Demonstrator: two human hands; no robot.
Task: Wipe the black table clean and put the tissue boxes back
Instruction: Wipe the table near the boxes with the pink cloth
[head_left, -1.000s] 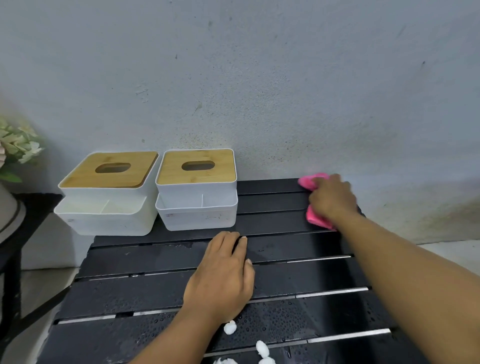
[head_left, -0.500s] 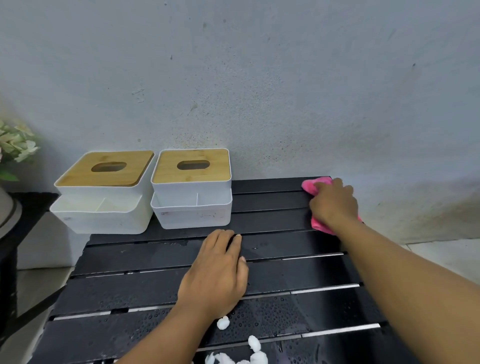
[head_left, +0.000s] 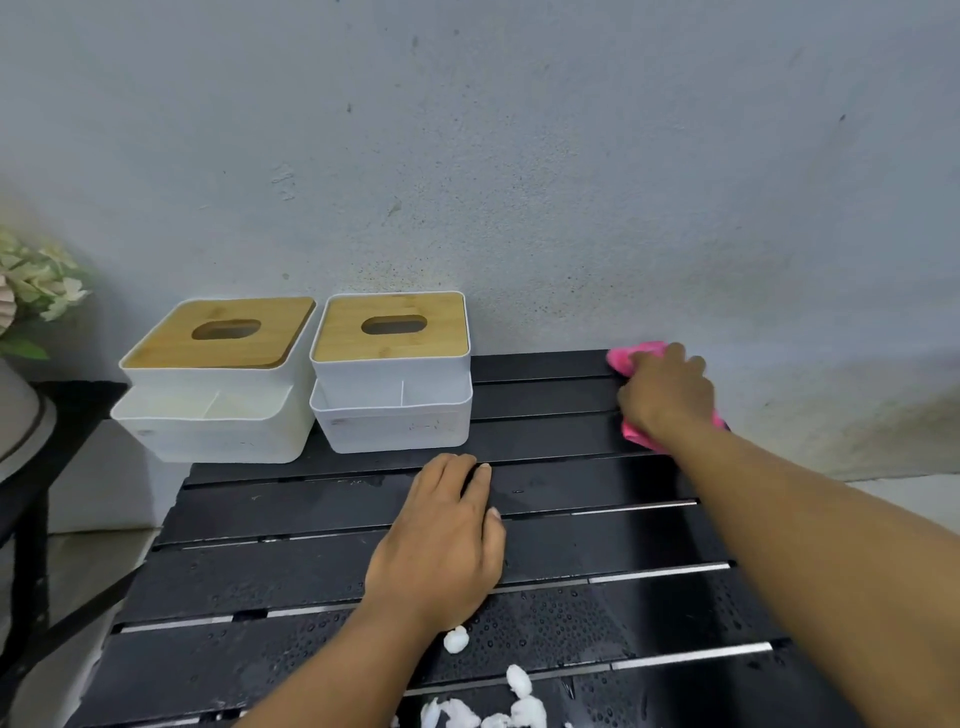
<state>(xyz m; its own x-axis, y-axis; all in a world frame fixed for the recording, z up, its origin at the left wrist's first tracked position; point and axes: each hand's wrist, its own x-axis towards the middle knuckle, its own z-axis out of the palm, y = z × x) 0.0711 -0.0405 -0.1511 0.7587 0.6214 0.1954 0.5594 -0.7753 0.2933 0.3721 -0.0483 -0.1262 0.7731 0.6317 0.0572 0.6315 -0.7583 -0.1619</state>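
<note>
Pressing a pink cloth (head_left: 631, 431) to the black tabletop's (head_left: 291, 571) far right corner, right hand (head_left: 667, 397) grips it; left hand (head_left: 441, 551) lies flat, fingers spread, holding nothing

Right hand (head_left: 667, 397) and pink cloth (head_left: 631, 358) slightly farther toward the wall than before

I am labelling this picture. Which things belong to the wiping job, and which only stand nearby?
Job: black table, pink cloth under right hand, two tissue boxes, left hand.
Nearby: flowers, white bits.
</note>
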